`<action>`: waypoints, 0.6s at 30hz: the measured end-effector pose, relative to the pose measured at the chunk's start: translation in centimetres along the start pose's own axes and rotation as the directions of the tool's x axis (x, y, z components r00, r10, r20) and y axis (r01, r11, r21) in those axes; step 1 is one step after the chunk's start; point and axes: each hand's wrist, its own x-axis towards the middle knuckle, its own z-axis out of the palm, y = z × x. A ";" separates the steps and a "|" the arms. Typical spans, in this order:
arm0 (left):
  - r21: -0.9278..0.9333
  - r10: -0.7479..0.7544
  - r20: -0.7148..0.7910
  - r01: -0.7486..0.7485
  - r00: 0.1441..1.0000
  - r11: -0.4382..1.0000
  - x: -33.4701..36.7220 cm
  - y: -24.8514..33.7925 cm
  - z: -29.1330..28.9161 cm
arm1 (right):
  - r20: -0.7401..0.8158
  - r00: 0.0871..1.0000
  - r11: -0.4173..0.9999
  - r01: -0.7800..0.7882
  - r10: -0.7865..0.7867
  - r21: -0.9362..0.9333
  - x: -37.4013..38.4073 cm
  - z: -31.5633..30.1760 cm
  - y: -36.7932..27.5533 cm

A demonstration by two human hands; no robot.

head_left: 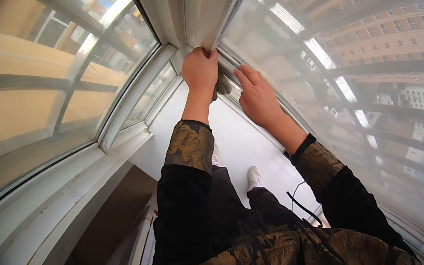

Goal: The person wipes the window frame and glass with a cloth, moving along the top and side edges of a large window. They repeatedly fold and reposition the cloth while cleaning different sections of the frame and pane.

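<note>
My left hand (pixel 201 69) is closed in a pinch against the white window post (pixel 197 18), and whatever its fingertips grip is hidden. Just below it, a grey, soft-looking thing (pixel 223 85), perhaps cloth or a glove, shows partly. To the right, my right hand (pixel 258 96) lies with fingers stretched out along the edge frame of the window screen (pixel 290 62). Nothing shows in that hand.
A second window with a white frame (pixel 131 93) slopes away on the left, above a white sill (pixel 65 201). My feet in light shoes (pixel 253 177) stand on a white surface (pixel 229 135). Bars and buildings show outside. Below left is a dark brown panel (pixel 118 211).
</note>
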 end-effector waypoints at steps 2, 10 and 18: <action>0.005 -0.001 -0.001 0.001 1.000 1.000 0.0 -0.1 0.3 | 0.021 0.999 1.000 -0.027 0.028 -0.012 0.1 0.6 0.0; 0.067 0.037 -0.153 -0.027 0.987 0.997 -0.1 -0.7 1.7 | -0.021 0.999 0.998 -0.049 0.050 0.035 0.4 2.4 -1.0; -0.073 0.154 -0.024 -0.156 0.988 0.985 -2.2 -2.0 -1.3 | -0.023 0.993 0.989 -0.109 0.112 0.095 0.5 2.3 -1.4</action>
